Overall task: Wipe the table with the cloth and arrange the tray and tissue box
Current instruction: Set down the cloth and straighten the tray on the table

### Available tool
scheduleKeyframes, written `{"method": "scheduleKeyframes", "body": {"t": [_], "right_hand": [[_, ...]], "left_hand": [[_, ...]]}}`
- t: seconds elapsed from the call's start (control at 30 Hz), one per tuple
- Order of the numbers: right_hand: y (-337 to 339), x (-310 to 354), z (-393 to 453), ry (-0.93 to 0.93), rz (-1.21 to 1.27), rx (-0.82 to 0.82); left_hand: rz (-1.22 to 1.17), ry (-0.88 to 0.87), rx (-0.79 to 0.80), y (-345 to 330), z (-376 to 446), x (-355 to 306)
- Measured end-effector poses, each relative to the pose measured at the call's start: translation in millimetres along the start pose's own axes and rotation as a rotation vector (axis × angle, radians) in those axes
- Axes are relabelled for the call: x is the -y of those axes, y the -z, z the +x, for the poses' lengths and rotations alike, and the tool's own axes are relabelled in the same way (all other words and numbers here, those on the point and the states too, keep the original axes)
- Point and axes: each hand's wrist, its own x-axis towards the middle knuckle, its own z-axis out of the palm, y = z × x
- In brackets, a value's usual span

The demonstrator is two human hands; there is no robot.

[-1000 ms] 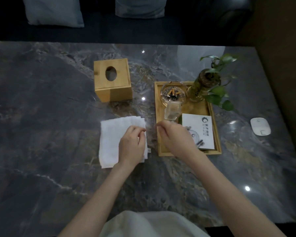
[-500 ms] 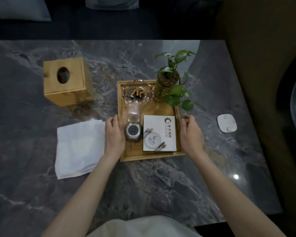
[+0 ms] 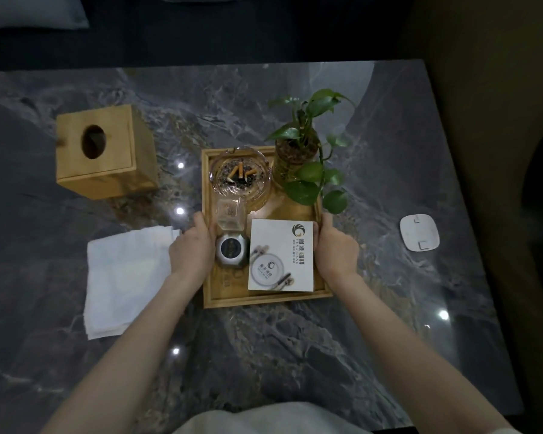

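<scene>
On the table the tray sits centrally. In it: ashtray at far left, potted plant at far right, small glass then round device nearer, card at near right. Cloth lies left of tray; tissue box behind cloth; flat pad right of tray.

A lounge or café seating area is suggested. A dark marble table is seen, and on it a wooden tray with a glass ashtray holding cigarette butts, a small potted plant and a printed card showing a logo and tableware. At the far side a dark sofa with a cushion is visible.
</scene>
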Motion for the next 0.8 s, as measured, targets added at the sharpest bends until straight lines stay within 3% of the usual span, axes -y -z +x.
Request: {"method": "scheduleKeyframes", "body": {"t": [0.47,0.8], "right_hand": [[5.9,-4.6,3.3,0.104,0.083,-0.13],[50.5,-72.7,12.9,0.119,0.108,-0.201]], "left_hand": [[0.005,-0.03,0.02,16.0,-3.2,-9.1],[-0.064,-0.125,-0.058,13.1,-19.1,-82.3]]}}
